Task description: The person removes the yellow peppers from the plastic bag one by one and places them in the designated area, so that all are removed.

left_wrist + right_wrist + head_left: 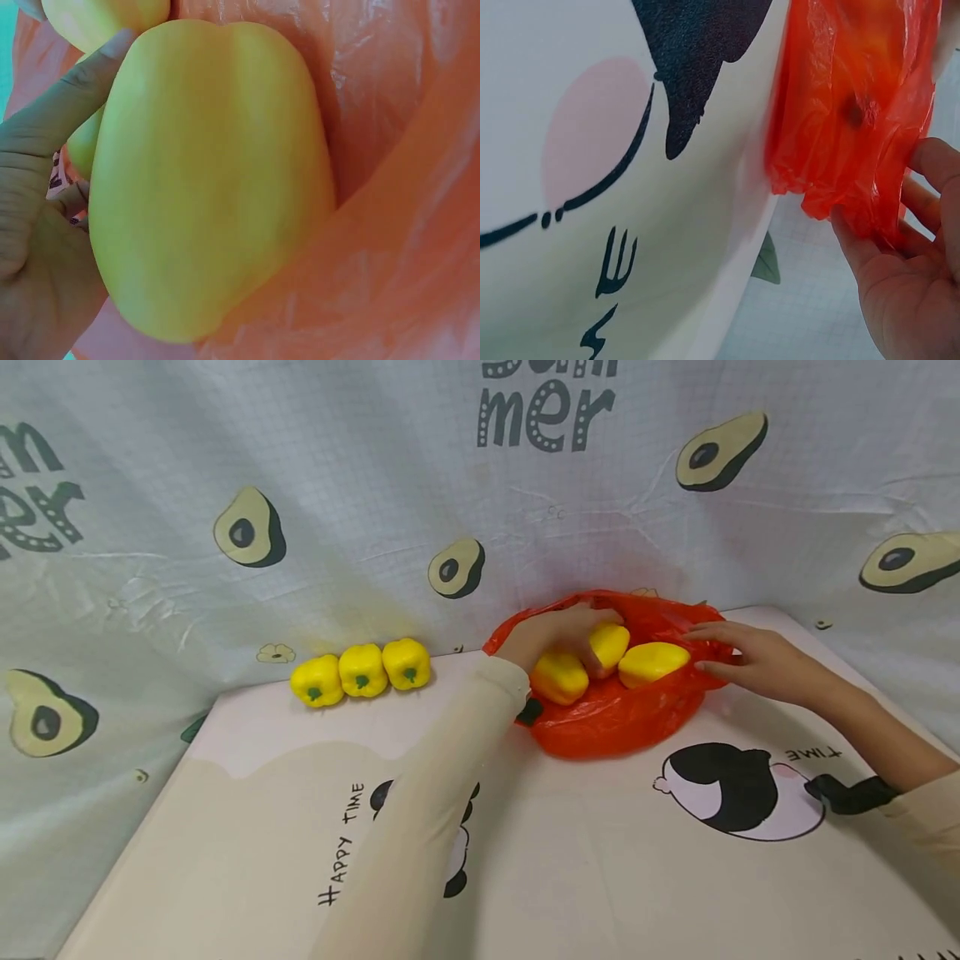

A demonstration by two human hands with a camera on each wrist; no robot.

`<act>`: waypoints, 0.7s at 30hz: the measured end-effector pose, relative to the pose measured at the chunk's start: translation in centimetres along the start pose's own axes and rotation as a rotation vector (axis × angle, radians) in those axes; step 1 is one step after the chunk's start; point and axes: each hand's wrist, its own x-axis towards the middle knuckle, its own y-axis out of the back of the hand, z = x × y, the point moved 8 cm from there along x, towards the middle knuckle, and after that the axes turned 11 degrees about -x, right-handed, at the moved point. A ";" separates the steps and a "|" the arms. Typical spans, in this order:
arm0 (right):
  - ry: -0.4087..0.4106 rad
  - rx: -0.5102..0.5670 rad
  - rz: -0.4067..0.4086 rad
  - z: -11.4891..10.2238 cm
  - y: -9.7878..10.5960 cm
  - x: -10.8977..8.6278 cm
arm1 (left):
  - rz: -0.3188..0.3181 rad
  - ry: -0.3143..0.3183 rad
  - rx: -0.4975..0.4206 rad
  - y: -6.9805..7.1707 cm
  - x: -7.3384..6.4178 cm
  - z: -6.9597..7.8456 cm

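Note:
A red plastic bag (607,735) lies with its mouth spread on the table, and three yellow bell peppers show inside. My left hand (558,635) reaches in from the left and grips the middle pepper (609,646) between thumb and fingers. Close to the left wrist view's camera is another pepper (210,180), beside the hand. A third pepper (652,662) lies on the bag's right side. My right hand (765,660) holds the bag's right edge; in the right wrist view its thumb and fingers are around the crumpled plastic (855,202).
Three more yellow peppers (363,670) stand in a row at the table's back left, stems facing forward. Behind the table (600,860) hangs a pale curtain (360,485) printed with avocados. The table cover has cartoon prints.

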 end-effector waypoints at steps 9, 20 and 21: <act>-0.013 0.014 -0.012 0.8 -0.4 0.1 | -0.012 -0.153 0.055 -0.8 0.9 0.9; -0.012 0.031 -0.006 1.4 0.0 0.5 | 0.264 -0.238 0.009 2.2 -3.9 2.7; -0.012 0.034 -0.008 1.4 -0.1 0.6 | 0.278 -0.243 -0.003 2.4 -4.4 2.8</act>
